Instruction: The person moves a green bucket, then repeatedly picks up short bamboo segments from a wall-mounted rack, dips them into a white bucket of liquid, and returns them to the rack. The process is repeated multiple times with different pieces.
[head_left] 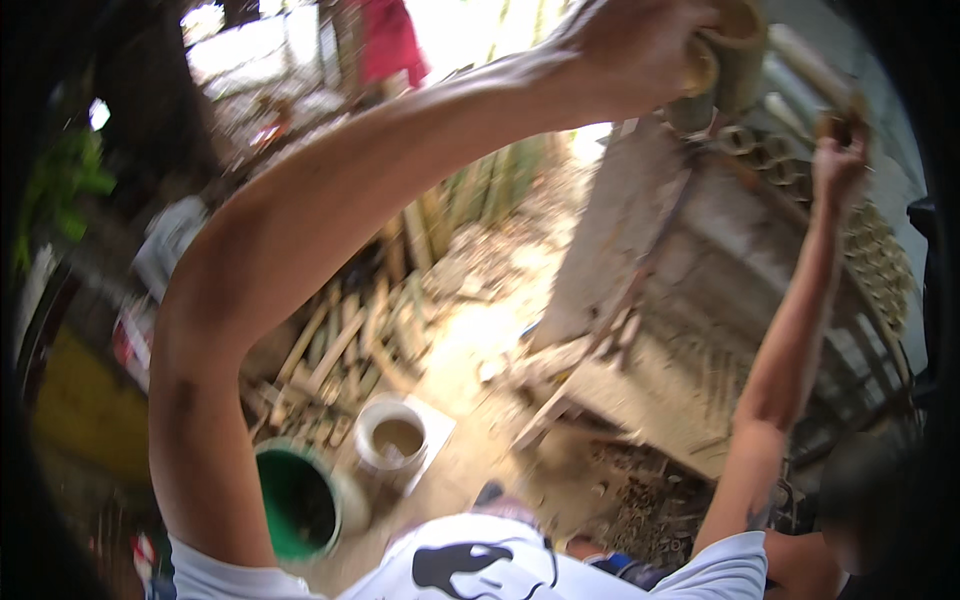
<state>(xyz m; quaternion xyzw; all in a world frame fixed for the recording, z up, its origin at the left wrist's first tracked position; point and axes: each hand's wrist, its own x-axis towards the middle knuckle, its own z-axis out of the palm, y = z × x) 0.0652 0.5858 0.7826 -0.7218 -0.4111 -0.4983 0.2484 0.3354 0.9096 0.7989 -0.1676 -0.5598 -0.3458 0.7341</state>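
Observation:
My left hand (pixel 640 55) reaches across to the upper right with its fingers wrapped round a short bamboo tube (pixel 700 75). A wider bamboo tube (pixel 738 30) is right beside that hand. Farther right, my right hand (pixel 842 168) is raised, its fingers closed at the brown end of another bamboo tube (pixel 834 122); this spot is blurred. Long pale tubes (pixel 815 70) lie between the two hands. Below them are several cut bamboo rings (pixel 765 155), and a larger stack of bamboo pieces (pixel 880 260) lines the right side.
A wooden bench (pixel 650 400) with a worn top stands at the right, below a slatted rack (pixel 720 240). On the floor are a white bucket (pixel 390 435) and a green bucket (pixel 300 500). Loose bamboo sticks (pixel 345 340) lie behind them. A red cloth (pixel 388 40) hangs at the back.

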